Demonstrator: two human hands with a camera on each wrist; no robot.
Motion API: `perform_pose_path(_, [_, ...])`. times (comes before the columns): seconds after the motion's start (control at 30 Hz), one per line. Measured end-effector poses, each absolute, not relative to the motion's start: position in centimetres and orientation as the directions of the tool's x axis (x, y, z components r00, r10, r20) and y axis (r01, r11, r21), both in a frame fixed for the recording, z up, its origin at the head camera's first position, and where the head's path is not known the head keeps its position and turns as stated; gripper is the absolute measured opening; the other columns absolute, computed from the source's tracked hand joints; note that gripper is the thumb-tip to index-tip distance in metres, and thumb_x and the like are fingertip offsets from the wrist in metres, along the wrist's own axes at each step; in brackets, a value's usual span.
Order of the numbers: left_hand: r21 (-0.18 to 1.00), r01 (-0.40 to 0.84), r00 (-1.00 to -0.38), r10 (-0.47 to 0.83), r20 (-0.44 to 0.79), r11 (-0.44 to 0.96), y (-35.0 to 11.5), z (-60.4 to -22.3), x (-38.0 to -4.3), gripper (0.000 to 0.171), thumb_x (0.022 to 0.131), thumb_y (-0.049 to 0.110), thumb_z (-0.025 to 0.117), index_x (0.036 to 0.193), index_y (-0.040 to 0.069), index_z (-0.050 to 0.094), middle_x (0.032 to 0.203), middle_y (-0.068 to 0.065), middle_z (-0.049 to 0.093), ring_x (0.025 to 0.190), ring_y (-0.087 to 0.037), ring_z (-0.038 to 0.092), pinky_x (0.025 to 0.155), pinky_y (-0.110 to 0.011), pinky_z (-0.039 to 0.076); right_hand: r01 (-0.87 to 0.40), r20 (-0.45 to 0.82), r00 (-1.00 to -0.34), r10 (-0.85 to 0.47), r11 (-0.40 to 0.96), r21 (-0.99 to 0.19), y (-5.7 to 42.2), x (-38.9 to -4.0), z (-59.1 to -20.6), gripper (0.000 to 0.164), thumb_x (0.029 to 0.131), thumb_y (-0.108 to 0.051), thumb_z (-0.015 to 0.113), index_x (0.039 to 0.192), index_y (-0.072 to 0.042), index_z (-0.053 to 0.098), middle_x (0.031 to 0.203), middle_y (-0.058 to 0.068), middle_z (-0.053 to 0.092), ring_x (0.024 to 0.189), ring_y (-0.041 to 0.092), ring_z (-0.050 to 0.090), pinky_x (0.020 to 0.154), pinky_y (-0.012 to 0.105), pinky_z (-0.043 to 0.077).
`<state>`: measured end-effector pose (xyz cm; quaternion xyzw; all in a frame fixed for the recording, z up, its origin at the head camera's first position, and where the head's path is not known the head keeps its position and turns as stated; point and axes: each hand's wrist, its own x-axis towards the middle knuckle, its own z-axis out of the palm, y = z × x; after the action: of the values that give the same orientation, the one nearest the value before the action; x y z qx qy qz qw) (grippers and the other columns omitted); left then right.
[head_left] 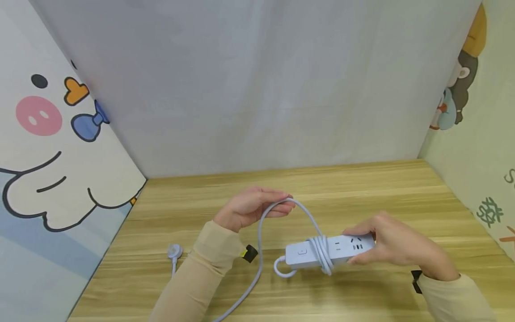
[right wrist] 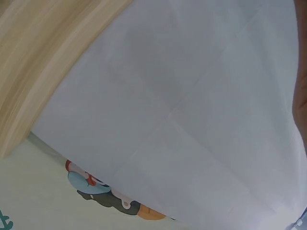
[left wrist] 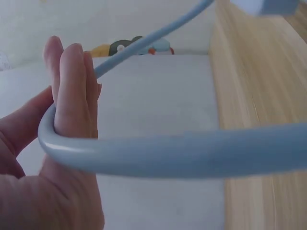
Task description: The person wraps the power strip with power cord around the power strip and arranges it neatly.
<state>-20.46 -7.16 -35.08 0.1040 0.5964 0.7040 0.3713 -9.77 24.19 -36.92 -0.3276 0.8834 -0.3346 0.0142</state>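
Note:
My right hand point(head_left: 396, 246) grips the right end of a white power strip point(head_left: 299, 255), thumb on the near side and fingers on the far side. Several turns of its cord are wound about the strip's middle. From these turns the white cord point(head_left: 260, 241) arches up to my left hand point(head_left: 251, 206), where it bends between thumb and fingers, then runs down to the lower frame edge. In the left wrist view the cord point(left wrist: 192, 152) crosses close to the camera. The right wrist view shows only an edge of the hand or arm, not the strip.
The cord's plug point(head_left: 175, 251) lies on the wooden table point(head_left: 181, 197), left of my left forearm. A pale curtain point(head_left: 257, 89) stands behind the table. Printed cartoon panels flank it, one on the left point(head_left: 100, 165) and one on the right point(head_left: 462, 170).

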Motion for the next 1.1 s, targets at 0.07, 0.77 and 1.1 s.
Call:
perform_pose_path(0.07, [0.924, -0.381, -0.712, 0.647, -0.274, -0.027, -6.9, -34.8, -20.0, 0.035, 0.102, 0.004, 0.057, 0.132, -0.015, 0.057, 0.094, -0.008, 0.078, 0.084, -0.012, 0.076, 0.088, -0.031, 0.061, -0.555, 0.177, -0.804, -0.568, 0.610, -0.566, 24.0, -9.9, -36.8, 0.054, 0.074, -0.035, 0.091, 0.112, 0.002, 0.076, 0.097, 0.007, 0.078, 0.073, -0.005, 0.061, 0.059, 0.019, 0.053])
perform_pose_path(0.77, [0.955, -0.297, -0.704, 0.679, -0.208, -0.015, -4.1, -33.3, -15.4, 0.038, 0.101, 0.005, 0.058, 0.135, -0.012, 0.056, 0.098, -0.015, 0.077, 0.081, -0.014, 0.076, 0.091, -0.038, 0.061, -0.428, 0.281, -0.896, -0.344, 0.840, -0.334, 21.8, -10.9, -37.0, 0.043, 0.072, -0.022, 0.091, 0.105, 0.002, 0.077, 0.080, 0.006, 0.075, 0.062, 0.007, 0.057, 0.052, 0.022, 0.047])
perform_pose_path(1.1, [0.957, -0.289, -0.685, 0.697, -0.212, 0.008, -3.9, -34.3, -14.2, 0.035, 0.103, 0.012, 0.057, 0.128, -0.012, 0.062, 0.094, -0.011, 0.078, 0.081, -0.013, 0.076, 0.090, -0.039, 0.062, -0.371, 0.405, -0.884, -0.233, 0.877, -0.305, 21.5, -11.2, -37.5, 0.032, 0.076, -0.024, 0.089, 0.099, -0.005, 0.077, 0.069, 0.001, 0.068, 0.054, 0.007, 0.048, 0.047, 0.022, 0.038])
